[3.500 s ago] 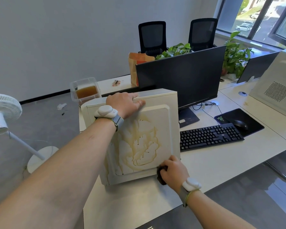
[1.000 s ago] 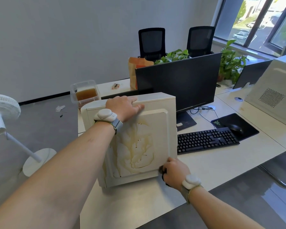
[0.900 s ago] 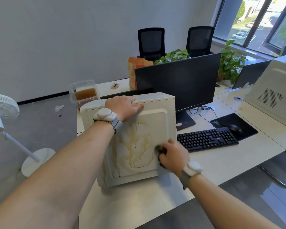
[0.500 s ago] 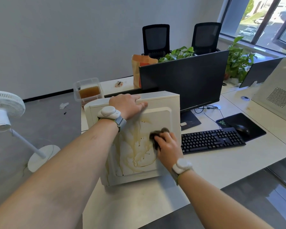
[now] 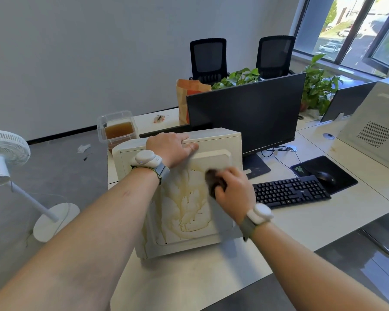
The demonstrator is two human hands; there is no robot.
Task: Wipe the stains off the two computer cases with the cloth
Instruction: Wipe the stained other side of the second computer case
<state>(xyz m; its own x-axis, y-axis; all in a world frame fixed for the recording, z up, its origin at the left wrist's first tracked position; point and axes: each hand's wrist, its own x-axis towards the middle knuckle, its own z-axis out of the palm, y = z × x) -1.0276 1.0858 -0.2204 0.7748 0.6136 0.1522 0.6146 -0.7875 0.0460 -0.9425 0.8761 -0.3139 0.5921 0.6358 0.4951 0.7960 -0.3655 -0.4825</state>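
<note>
A cream computer case (image 5: 220,142) stands upright on the white desk (image 5: 189,281), its side panel streaked with yellow-brown stains (image 5: 186,209). My left hand (image 5: 170,148) rests flat on the case's top edge and grips it. My right hand (image 5: 233,190) presses a dark brown cloth (image 5: 213,181) against the upper right part of the stained panel. A second, grey-white computer case (image 5: 377,129) with a perforated vent stands at the far right of the desk.
Behind the stained case is a black monitor (image 5: 245,113). A black keyboard (image 5: 290,191) and a mouse (image 5: 325,176) on a black pad lie to the right. A clear tub of brown liquid (image 5: 117,129) sits at the back left. A white fan (image 5: 2,158) stands on the floor.
My right hand carried the cloth from the panel's lower right corner up to its upper right area. The stains there look thinner. My left hand stayed on the case's top.
</note>
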